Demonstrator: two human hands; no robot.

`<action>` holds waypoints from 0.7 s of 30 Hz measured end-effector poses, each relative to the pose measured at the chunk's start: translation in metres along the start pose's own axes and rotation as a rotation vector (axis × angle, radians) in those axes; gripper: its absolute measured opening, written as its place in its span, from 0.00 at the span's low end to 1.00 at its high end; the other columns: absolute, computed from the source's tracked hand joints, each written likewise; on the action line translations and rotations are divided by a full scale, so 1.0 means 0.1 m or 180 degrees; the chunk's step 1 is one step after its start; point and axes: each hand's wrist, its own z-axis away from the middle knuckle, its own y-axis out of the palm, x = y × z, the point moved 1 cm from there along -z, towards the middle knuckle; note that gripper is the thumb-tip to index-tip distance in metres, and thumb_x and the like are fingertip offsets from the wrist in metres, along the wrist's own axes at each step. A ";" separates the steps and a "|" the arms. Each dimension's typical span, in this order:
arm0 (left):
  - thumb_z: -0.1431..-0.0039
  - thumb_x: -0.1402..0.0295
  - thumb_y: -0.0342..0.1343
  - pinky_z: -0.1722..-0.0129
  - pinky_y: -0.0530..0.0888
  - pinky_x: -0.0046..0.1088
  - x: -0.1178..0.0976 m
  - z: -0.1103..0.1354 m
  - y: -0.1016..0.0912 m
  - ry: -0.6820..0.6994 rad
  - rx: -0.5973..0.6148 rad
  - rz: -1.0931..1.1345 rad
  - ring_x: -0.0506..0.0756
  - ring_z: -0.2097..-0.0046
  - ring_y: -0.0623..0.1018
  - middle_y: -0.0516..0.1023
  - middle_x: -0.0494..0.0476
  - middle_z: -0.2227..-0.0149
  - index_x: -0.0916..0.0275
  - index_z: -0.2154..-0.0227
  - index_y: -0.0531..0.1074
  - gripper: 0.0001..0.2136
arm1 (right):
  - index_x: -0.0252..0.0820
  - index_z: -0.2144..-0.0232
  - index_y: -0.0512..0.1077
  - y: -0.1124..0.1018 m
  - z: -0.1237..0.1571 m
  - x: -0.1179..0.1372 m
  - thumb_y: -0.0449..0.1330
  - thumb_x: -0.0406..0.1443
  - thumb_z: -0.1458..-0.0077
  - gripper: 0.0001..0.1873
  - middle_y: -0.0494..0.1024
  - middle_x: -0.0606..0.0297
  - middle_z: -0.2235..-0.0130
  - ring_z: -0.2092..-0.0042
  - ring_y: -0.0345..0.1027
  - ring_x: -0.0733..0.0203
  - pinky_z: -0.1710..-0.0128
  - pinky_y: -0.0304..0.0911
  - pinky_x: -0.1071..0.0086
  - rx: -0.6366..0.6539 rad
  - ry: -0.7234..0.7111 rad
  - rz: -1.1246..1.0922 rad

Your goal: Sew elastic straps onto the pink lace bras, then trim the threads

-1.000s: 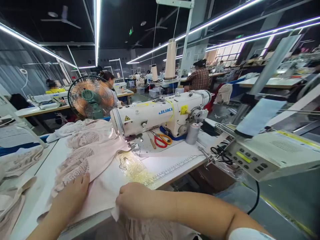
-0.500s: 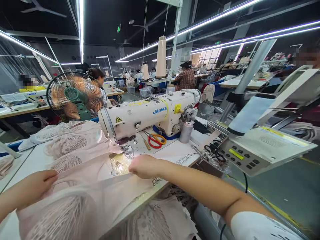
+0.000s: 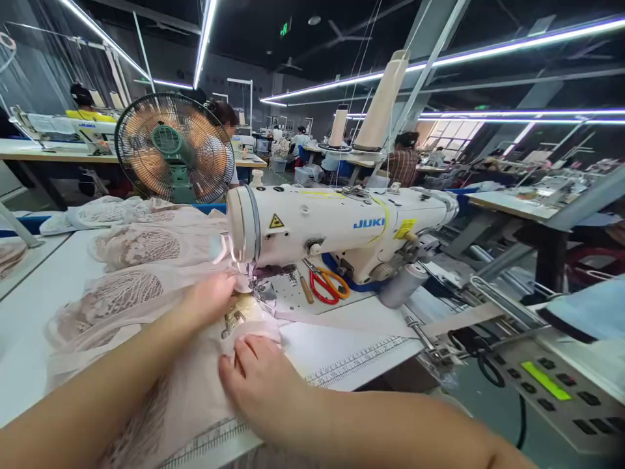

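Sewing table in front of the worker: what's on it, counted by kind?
Sewing machine: 1
Scissors: 1
Grey thread spool: 1
Pink lace fabric, under the left hand and right hand: 1 pile
Total: 4

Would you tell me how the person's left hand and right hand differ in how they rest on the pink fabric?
The left hand lies farther forward, close to the needle of the sewing machine; the right hand lies nearer the table's front edge. The left fingers curl over a fold; the right fingers lie flat, spread. Both press on the pink fabric.
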 end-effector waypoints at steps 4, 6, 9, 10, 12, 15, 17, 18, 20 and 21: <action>0.38 0.61 0.43 0.60 0.71 0.37 0.10 -0.36 0.11 -0.0484 0.0020 -0.0118 0.63 0.59 0.77 0.78 0.64 0.65 0.63 0.69 0.73 0.16 | 0.41 0.39 0.55 0.04 -0.04 -0.06 0.51 0.37 0.39 0.27 0.67 0.48 0.47 0.46 0.59 0.41 0.51 0.61 0.44 -0.0102 -0.0519 -0.0288; 0.39 0.60 0.44 0.64 0.72 0.36 0.15 -0.46 0.10 -0.0702 0.0018 -0.0114 0.64 0.62 0.78 0.79 0.63 0.66 0.62 0.66 0.73 0.15 | 0.45 0.37 0.53 0.07 -0.10 -0.16 0.51 0.41 0.38 0.28 0.67 0.50 0.46 0.44 0.57 0.40 0.50 0.59 0.42 -0.0099 -0.0517 -0.0401; 0.40 0.64 0.45 0.64 0.72 0.36 0.15 -0.41 0.00 -0.0734 -0.0108 -0.0087 0.64 0.60 0.78 0.78 0.64 0.63 0.62 0.58 0.71 0.14 | 0.42 0.36 0.52 0.13 -0.18 -0.34 0.55 0.47 0.40 0.34 0.68 0.49 0.47 0.45 0.57 0.42 0.49 0.59 0.44 -0.0034 -0.0602 -0.0513; 0.39 0.65 0.43 0.63 0.72 0.36 0.12 -0.34 -0.05 -0.0649 -0.0140 -0.0068 0.63 0.59 0.78 0.78 0.64 0.63 0.62 0.57 0.71 0.14 | 0.41 0.36 0.51 0.14 -0.20 -0.39 0.57 0.48 0.41 0.37 0.67 0.49 0.46 0.45 0.57 0.43 0.49 0.59 0.45 -0.0042 -0.0653 -0.0539; 0.38 0.66 0.40 0.62 0.72 0.34 0.05 -0.12 -0.11 -0.0367 -0.0079 -0.0008 0.60 0.59 0.78 0.78 0.61 0.64 0.61 0.61 0.72 0.15 | 0.39 0.35 0.49 0.17 -0.22 -0.47 0.59 0.49 0.42 0.40 0.66 0.49 0.45 0.46 0.57 0.44 0.49 0.59 0.46 -0.0126 -0.0715 -0.0568; 0.36 0.65 0.40 0.57 0.73 0.29 -0.04 0.26 -0.08 0.0537 0.0140 0.0288 0.55 0.56 0.77 0.79 0.56 0.59 0.59 0.62 0.74 0.16 | 0.41 0.38 0.55 0.18 -0.22 -0.55 0.59 0.50 0.43 0.37 0.66 0.50 0.45 0.44 0.54 0.45 0.46 0.56 0.47 -0.0268 -0.0734 -0.0543; 0.35 0.65 0.39 0.50 0.72 0.31 -0.05 0.44 0.02 0.1125 0.0088 0.0549 0.55 0.49 0.75 0.77 0.57 0.51 0.59 0.53 0.72 0.17 | 0.45 0.42 0.62 0.17 -0.19 -0.57 0.57 0.50 0.41 0.29 0.69 0.53 0.48 0.44 0.55 0.47 0.45 0.54 0.49 -0.0358 -0.0802 -0.0516; 0.34 0.65 0.38 0.47 0.70 0.34 -0.04 0.50 0.07 0.1291 0.0014 0.0628 0.56 0.46 0.73 0.75 0.58 0.47 0.60 0.49 0.70 0.18 | 0.46 0.45 0.65 0.16 -0.17 -0.57 0.57 0.49 0.40 0.25 0.70 0.55 0.49 0.45 0.56 0.48 0.45 0.55 0.51 -0.0382 -0.0832 -0.0505; 0.34 0.63 0.38 0.43 0.68 0.38 0.00 0.55 0.18 0.1314 -0.0078 0.0602 0.58 0.43 0.71 0.73 0.61 0.44 0.62 0.46 0.67 0.20 | 0.46 0.47 0.67 0.16 -0.11 -0.58 0.56 0.45 0.39 0.20 0.71 0.57 0.52 0.48 0.59 0.50 0.47 0.59 0.55 -0.0389 -0.0883 -0.0504; 0.34 0.62 0.38 0.42 0.68 0.39 0.02 0.54 0.22 0.1276 -0.0073 0.0535 0.58 0.42 0.70 0.72 0.62 0.43 0.63 0.45 0.67 0.20 | 0.45 0.46 0.66 0.16 -0.07 -0.59 0.55 0.43 0.38 0.20 0.71 0.56 0.53 0.49 0.60 0.51 0.49 0.61 0.57 -0.0390 -0.0900 -0.0520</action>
